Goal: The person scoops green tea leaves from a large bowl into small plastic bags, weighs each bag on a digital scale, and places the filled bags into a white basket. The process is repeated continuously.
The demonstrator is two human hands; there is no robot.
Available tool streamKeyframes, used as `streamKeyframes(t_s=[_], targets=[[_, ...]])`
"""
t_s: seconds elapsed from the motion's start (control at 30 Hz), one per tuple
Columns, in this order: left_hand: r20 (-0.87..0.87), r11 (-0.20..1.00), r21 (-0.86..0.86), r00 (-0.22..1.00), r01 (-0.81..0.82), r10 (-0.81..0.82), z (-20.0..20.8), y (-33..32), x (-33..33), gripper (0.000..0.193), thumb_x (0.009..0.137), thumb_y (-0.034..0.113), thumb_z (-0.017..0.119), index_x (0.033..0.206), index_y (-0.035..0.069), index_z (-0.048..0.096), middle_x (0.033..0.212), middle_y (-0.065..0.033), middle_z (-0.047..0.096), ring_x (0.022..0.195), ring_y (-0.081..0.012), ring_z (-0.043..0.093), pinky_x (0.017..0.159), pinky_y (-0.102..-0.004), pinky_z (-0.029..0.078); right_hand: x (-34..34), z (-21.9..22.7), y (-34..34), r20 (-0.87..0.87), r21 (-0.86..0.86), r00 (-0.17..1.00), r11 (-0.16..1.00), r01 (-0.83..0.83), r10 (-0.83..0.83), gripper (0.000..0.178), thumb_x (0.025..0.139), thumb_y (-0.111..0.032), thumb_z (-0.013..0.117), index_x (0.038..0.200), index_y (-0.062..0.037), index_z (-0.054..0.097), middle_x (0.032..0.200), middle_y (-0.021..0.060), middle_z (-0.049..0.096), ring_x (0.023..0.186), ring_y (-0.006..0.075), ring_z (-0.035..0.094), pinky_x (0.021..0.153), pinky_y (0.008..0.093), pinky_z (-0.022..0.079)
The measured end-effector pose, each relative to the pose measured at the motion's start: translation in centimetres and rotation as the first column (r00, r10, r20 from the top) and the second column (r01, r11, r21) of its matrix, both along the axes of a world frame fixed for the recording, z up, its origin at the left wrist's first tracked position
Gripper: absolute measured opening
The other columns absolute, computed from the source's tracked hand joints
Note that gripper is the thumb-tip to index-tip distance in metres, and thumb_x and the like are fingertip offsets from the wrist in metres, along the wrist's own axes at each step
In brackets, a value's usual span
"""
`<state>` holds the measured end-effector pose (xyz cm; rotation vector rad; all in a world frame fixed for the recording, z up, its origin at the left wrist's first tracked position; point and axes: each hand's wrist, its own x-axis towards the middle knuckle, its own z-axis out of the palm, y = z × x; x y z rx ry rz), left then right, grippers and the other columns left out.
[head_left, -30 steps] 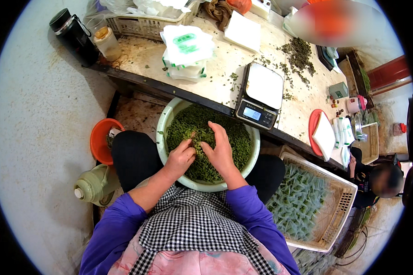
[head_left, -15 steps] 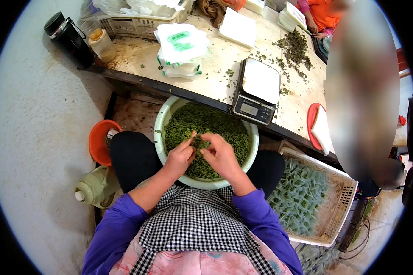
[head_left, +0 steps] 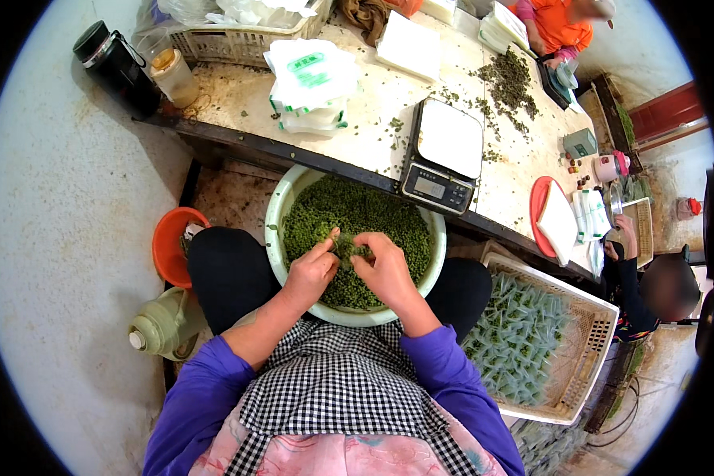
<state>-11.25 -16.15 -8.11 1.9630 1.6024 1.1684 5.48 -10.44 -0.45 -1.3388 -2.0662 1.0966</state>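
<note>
Between my knees stands a pale green basin [head_left: 275, 230] full of small green peppercorn-like berries [head_left: 389, 206]. Over its middle, my left hand [head_left: 309, 272] pinches one side of a small, seemingly see-through bag [head_left: 346, 247] with green berries in it. My right hand [head_left: 387, 270] has its fingers curled in on the bag's other side. Its outline is hard to make out against the berries, and the fingers partly cover it. Close beyond the basin, a digital scale [head_left: 444, 155] with a white top sits at the table's edge.
A crate [head_left: 587, 349] of small filled clear bags stands right. On the table [head_left: 230, 111] are stacked white-green bags [head_left: 313, 79], a red tray [head_left: 541, 210] and loose berries. An orange bucket [head_left: 170, 246] and green flask [head_left: 163, 325] stand left. Two other people work at the table's far and right sides.
My right hand's fingers have closed in on the small bag beside the left fingertips. The left hand has hardly moved. The blurred patch at the right has gone, showing another person and tabletop things.
</note>
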Motion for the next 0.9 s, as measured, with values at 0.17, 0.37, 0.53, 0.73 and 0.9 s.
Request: streamKeyframes(t_s=[0.17,0.37,0.53,0.73,0.9], targets=[[0.040,1.000,0.015,0.999,0.023,-0.023,-0.5,0.2,0.1,0.015,0.073,-0.005,0.074,0.081,-0.001,0.062,0.130,-0.0208,0.061,0.099,-0.0289,0.070,0.077,-0.0349,0.060,-0.8,0.4,-0.2,0.030,0.051,0.999,0.999,-0.020,0.018,0.040,0.082,-0.002,0.071,0.119,-0.0011,0.057,0.112,0.0162,0.061,0.085,0.0258,0.066,0.068,0.0335,0.055],[0.046,1.000,-0.005,0.999,0.012,-0.012,-0.4,0.1,-0.1,0.015,0.073,-0.005,0.074,0.081,-0.002,0.062,0.130,-0.0213,0.061,0.099,-0.0294,0.070,0.079,-0.0345,0.060,-0.8,2.2,0.7,-0.043,-0.036,0.999,0.999,0.031,-0.033,0.049,0.083,-0.002,0.071,0.128,-0.0004,0.052,0.121,0.0172,0.060,0.071,0.0188,0.066,0.059,0.0325,0.054],[0.067,1.000,-0.023,0.998,0.018,-0.016,-0.2,0.1,0.2,0.014,0.074,-0.005,0.073,0.080,-0.002,0.061,0.131,-0.0198,0.061,0.101,-0.0289,0.070,0.080,-0.0352,0.060,0.1,-2.0,2.2,0.074,-0.047,0.995,0.997,0.066,-0.063,0.046,0.081,-0.007,0.072,0.122,0.0002,0.053,0.114,0.0233,0.063,0.076,0.0304,0.070,0.067,0.0394,0.056],[0.058,0.999,-0.015,0.997,0.048,-0.047,-0.3,0.1,0.4,0.014,0.073,-0.006,0.073,0.081,-0.002,0.062,0.134,-0.0196,0.059,0.099,-0.0291,0.070,0.079,-0.0357,0.060,-2.6,-3.3,3.0,0.637,-0.039,0.764,0.994,-0.101,0.103,0.046,0.079,-0.010,0.071,0.119,0.0003,0.052,0.104,0.0242,0.064,0.086,0.0401,0.067,0.074,0.0479,0.054],[0.127,0.997,-0.079,0.992,-0.015,0.025,0.0,0.1,-0.2,0.015,0.072,-0.008,0.073,0.080,-0.003,0.062,0.132,-0.0199,0.059,0.095,-0.0301,0.070,0.075,-0.0357,0.060,-2.3,2.0,1.1,0.240,0.115,0.967,0.987,-0.113,0.083,0.044,0.081,-0.009,0.070,0.122,-0.0028,0.055,0.106,0.0188,0.066,0.074,0.0349,0.068,0.066,0.0450,0.055]])
